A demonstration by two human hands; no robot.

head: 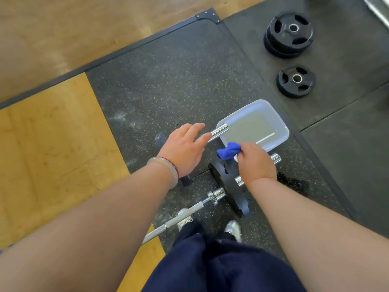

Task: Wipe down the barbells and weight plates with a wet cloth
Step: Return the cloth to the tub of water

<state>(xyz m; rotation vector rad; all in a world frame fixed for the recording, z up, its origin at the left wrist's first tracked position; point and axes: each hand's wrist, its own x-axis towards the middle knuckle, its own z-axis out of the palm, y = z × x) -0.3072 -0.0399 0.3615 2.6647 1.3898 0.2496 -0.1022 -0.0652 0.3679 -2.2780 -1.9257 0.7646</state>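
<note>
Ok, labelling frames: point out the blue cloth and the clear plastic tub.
blue cloth (228, 150), head view, bunched middle.
clear plastic tub (278, 118), head view, right rim.

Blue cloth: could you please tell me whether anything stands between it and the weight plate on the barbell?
Nothing visible does. The right hand holds the blue cloth at the top edge of the weight plate; the chrome bar end by the left hand lies aside.

Hidden or cropped
The right hand (255, 163) covers the middle of the barbell sleeve (275, 159) (and part of the blue cloth (228, 150)); the frame's corner crops a chrome object (379, 7).
</note>
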